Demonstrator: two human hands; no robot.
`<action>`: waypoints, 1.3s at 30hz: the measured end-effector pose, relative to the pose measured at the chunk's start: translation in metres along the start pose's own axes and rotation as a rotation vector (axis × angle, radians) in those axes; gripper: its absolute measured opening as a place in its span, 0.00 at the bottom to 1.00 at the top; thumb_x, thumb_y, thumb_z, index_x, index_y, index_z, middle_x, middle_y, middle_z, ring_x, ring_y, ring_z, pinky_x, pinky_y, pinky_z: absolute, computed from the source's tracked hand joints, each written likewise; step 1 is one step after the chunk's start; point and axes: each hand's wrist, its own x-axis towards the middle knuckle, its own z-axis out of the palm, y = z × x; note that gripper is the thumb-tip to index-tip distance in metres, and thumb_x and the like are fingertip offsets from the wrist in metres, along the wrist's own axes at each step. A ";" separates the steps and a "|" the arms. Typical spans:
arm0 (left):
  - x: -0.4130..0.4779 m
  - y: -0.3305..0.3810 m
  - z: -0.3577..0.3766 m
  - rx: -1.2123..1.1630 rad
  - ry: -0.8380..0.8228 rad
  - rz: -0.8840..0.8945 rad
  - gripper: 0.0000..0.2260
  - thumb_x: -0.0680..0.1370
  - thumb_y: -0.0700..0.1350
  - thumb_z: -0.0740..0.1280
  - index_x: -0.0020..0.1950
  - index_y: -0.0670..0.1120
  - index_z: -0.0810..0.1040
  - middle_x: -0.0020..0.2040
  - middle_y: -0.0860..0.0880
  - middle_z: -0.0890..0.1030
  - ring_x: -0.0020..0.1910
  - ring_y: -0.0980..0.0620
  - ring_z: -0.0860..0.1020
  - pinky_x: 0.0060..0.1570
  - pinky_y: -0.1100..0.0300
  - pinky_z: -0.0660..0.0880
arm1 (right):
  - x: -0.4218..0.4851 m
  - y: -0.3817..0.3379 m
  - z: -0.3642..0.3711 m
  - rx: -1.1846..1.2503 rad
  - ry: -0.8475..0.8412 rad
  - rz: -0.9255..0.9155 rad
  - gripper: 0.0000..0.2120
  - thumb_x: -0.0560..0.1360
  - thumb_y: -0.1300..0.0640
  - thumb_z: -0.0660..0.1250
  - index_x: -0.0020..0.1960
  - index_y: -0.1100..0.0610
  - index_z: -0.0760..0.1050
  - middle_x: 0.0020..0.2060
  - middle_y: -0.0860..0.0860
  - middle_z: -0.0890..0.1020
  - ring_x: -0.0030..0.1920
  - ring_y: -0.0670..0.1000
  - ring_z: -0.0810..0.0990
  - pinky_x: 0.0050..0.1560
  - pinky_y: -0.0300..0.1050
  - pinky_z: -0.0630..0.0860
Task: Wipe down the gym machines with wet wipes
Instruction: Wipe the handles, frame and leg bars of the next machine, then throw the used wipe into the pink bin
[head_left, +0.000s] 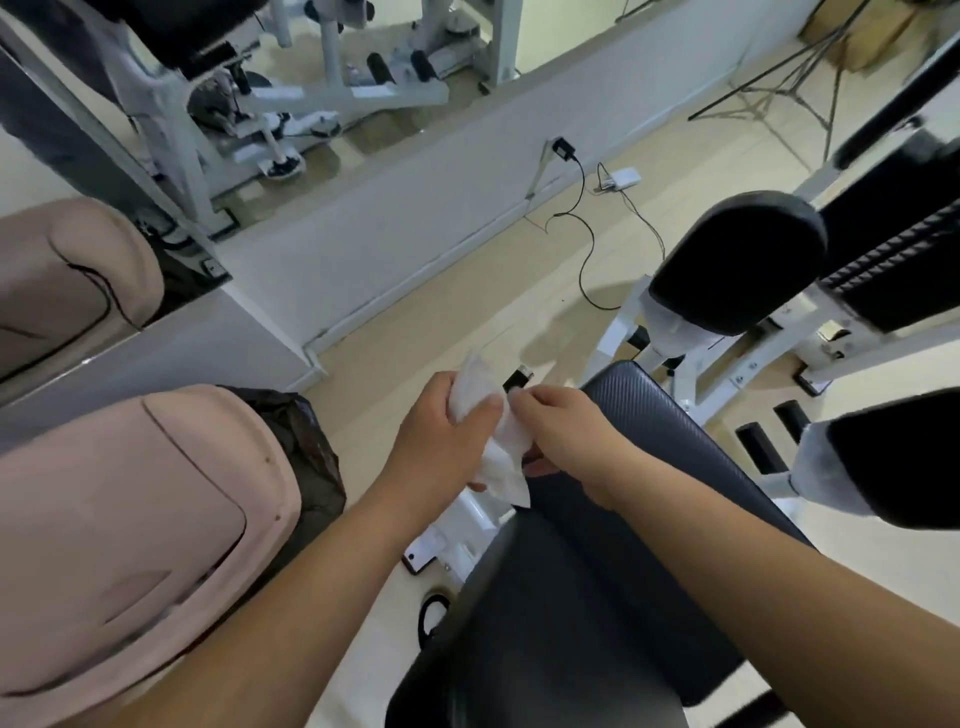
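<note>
– White wet wipe, bunched, held up over the front left corner of the seat pad. No contact with the pad yet.
– Hands?
– Left hand curled round the upper part of the wipe. Right hand pinching the wipe's right-hand edge, apparently to spread it out. Exact fingertip contact partly hidden.
– Step?
– Probably unfolding ahead of a pass on the pad. No wet streaks visible on the vinyl, so wiping here judged not started.
– Around the pad?
– White frame just left of the pad, under the hands. Small dark flat device, maybe a phone, on the floor by the frame foot. Black roller pad beyond the seat pad, to the right; weight stack further right again. Pink upholstered chair well left of the pad, black bag between chair and pad. Charger cable on the floor beyond the pad, towards the wall.
– Risks?
– Wipe left balled up: small contact patch, missed strips on the textured vinyl. Too hard a pull while spreading: torn wipe. Loose pinch: drop onto the floor, then dirt carried back onto the pad. Drips near the device or the cable: keep moisture off the electrics. Grooved texture likely to trap grime; one light pass probably not enough.
</note>
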 end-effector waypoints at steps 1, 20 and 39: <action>-0.017 0.008 -0.002 -0.035 -0.051 -0.009 0.11 0.83 0.56 0.63 0.63 0.53 0.76 0.54 0.50 0.81 0.51 0.50 0.83 0.38 0.53 0.84 | -0.018 -0.008 0.002 0.070 -0.017 0.010 0.20 0.85 0.45 0.60 0.54 0.60 0.82 0.49 0.59 0.86 0.46 0.56 0.87 0.45 0.52 0.86; -0.262 0.009 -0.008 -0.149 0.421 0.198 0.09 0.80 0.39 0.67 0.50 0.52 0.84 0.44 0.50 0.86 0.42 0.46 0.84 0.39 0.50 0.82 | -0.238 -0.018 0.040 0.255 -0.323 -0.291 0.13 0.79 0.50 0.73 0.54 0.60 0.83 0.46 0.57 0.87 0.42 0.56 0.87 0.40 0.51 0.83; -0.209 -0.169 -0.271 -0.354 0.538 -0.121 0.09 0.75 0.45 0.77 0.49 0.55 0.81 0.45 0.54 0.86 0.45 0.53 0.85 0.47 0.51 0.85 | -0.130 -0.047 0.369 -0.115 -0.285 -0.108 0.11 0.80 0.59 0.66 0.47 0.53 0.87 0.40 0.53 0.88 0.43 0.50 0.86 0.42 0.43 0.82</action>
